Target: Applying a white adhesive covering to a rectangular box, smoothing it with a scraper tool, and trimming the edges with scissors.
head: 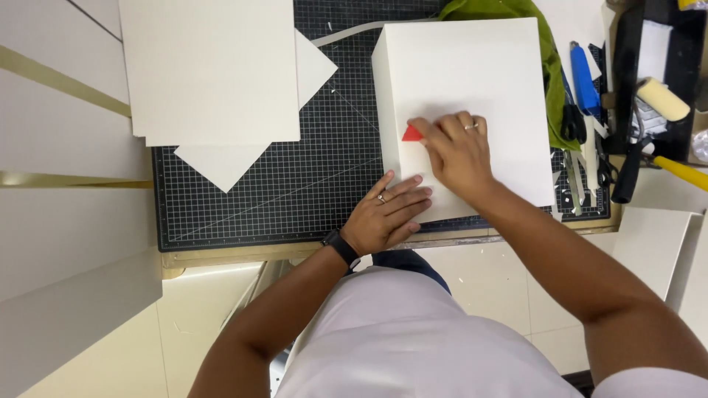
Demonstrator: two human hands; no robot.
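The right hand [459, 151] hides most of the red scraper [411, 134].

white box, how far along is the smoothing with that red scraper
Done: the white box looks covered on top. In hand: the right hand presses the red scraper near its left edge while the left hand steadies the corner. Left: white sheets wait untouched.

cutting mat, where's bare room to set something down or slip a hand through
The cutting mat is bare between the white sheets and the white box, forward to its near edge beside the left hand. Crowded on the right: scissors, blue knife, roller.
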